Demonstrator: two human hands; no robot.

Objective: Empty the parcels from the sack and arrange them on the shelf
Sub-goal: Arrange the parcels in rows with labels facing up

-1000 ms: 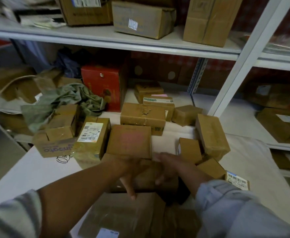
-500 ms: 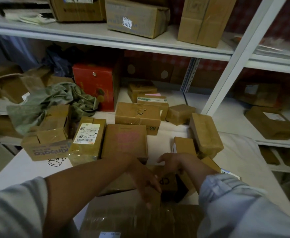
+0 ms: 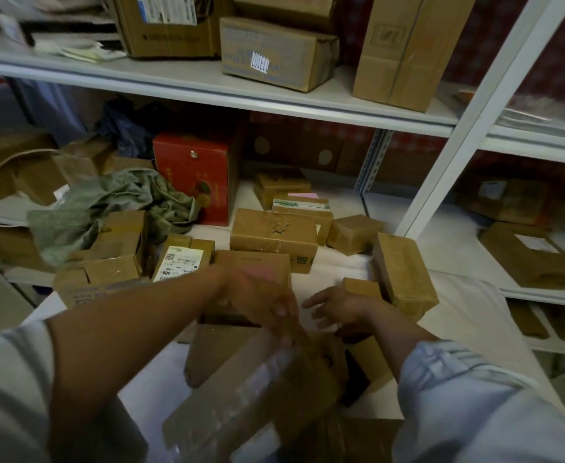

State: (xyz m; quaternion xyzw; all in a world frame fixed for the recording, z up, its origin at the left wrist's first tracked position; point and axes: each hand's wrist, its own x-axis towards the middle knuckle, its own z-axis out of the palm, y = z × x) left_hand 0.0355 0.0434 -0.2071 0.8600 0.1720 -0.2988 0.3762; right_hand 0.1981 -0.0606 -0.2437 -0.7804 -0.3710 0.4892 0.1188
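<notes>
While the left hand (image 3: 267, 305) is gripping the taped parcel (image 3: 257, 389), the right hand (image 3: 338, 305) is reaching open-fingered; support underneath before lifting it shelfward.

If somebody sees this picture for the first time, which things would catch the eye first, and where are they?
Probably the red box, the only bright colour, standing at the back of the middle shelf beside a crumpled green cloth. Next, the crowd of brown parcels lying on the white surface in the centre. Nearest the camera, the left hand and right hand reach over a tape-wrapped parcel.
</notes>
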